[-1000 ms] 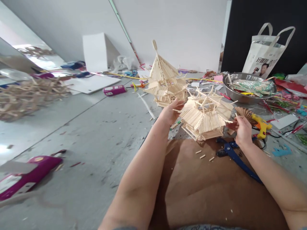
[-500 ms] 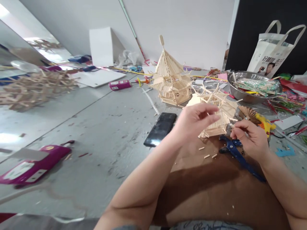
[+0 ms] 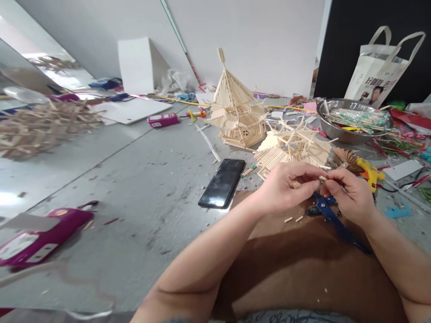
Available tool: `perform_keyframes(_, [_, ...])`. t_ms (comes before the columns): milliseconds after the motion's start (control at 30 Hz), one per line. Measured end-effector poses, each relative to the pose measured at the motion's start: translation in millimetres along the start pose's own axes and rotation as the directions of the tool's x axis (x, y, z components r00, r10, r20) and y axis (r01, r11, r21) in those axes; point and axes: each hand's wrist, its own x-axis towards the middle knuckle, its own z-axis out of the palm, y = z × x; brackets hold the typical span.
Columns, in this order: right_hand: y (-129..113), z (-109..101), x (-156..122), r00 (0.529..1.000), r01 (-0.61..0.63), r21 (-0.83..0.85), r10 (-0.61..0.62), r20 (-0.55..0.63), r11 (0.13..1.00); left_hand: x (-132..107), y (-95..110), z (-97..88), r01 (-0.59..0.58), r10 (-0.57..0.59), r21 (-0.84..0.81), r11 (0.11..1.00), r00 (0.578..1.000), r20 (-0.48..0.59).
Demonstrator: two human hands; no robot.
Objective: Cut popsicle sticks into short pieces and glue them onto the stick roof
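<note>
Between the fingertips of both hands is a short piece of wooden stick point(image 3: 322, 178). My left hand point(image 3: 291, 186) pinches it from the left, and my right hand point(image 3: 350, 193) grips it from the right. Right behind them stands a low stick model point(image 3: 296, 146) with a many-sided roof, its lower front partly hidden by my left hand. Blue-handled cutters point(image 3: 340, 226) lie under my right hand on a brown board point(image 3: 303, 269). A few cut stick pieces point(image 3: 288, 220) rest on that board, below my left hand.
A pointed stick pagoda point(image 3: 235, 112) stands behind the low model. A black phone point(image 3: 222, 184) lies left of my hands. At right are a yellow glue gun point(image 3: 370, 175), a brown pleated fan-shaped piece point(image 3: 346, 159) and a metal bowl point(image 3: 353, 132) of packaged sticks. Purple devices point(image 3: 50, 233) lie leftward.
My left hand has come down and right from above the low model to meet my right hand at the small stick piece. The view has shifted slightly.
</note>
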Motion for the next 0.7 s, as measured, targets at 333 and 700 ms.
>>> perform_keyframes(333, [2.1,4.7,-2.6,1.0,0.019,-0.033,-0.02,-0.008,0.999,0.8,-14.8,15.0,0.078,-0.108,-0.168,0.983,0.978,-0.176])
perform_keyframes(700, [50.2,-96.7,19.0,0.864,-0.499,-0.463,0.378,-0.333,0.733,12.2,-28.7,-39.0,0.01,0.062,0.106,0.994,0.761,-0.646])
